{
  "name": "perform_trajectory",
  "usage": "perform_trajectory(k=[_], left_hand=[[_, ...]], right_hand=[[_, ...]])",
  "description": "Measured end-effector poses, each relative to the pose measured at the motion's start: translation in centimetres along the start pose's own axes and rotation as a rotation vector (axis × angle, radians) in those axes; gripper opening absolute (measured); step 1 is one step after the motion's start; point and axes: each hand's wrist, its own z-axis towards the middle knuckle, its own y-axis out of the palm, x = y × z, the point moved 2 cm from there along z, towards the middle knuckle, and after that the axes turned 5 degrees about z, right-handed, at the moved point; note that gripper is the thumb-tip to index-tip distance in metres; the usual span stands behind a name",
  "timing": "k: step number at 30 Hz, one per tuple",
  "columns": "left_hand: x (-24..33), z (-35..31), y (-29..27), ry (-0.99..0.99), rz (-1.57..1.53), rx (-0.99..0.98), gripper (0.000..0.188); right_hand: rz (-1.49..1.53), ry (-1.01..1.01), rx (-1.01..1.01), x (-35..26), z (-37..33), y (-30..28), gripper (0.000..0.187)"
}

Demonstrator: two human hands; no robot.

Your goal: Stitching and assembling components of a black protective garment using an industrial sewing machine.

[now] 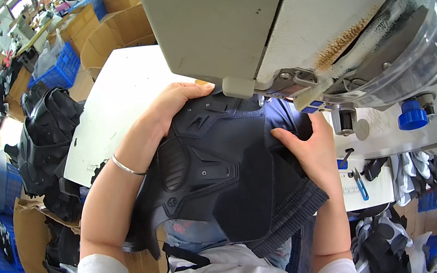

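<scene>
Both my left hand (179, 101) and right hand (310, 142) grip one black, panelled piece (217, 148) — far edge under the beige metal machine (207, 25).

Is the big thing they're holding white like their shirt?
No, the big piece held by the left hand and right hand is mostly black.

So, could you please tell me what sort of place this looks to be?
Most likely a sewing workshop: a large sewing machine juts over a black panelled piece, a heap of black pieces lies at the left, and a blue crate stands beyond.
</scene>
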Motion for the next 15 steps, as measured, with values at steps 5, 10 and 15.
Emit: perform_trajectory(k=[5, 10, 15], left_hand=[[0.7, 0.1, 0.6, 0.009, 0.028, -0.075, 0.024], [1.8, -1.1, 0.9, 0.154, 0.208, 0.098, 0.018], [1.4, -1.1, 1.1, 0.183, 0.197, 0.128, 0.016]], right_hand=[[-0.051, 0.037, 0.004, -0.2, 0.2, -0.2, 0.041], [-0.062, 0.048, -0.009, -0.3, 0.4, -0.2, 0.039], [-0.067, -0.016, 0.046, -0.3, 0.3, -0.4, 0.036]])
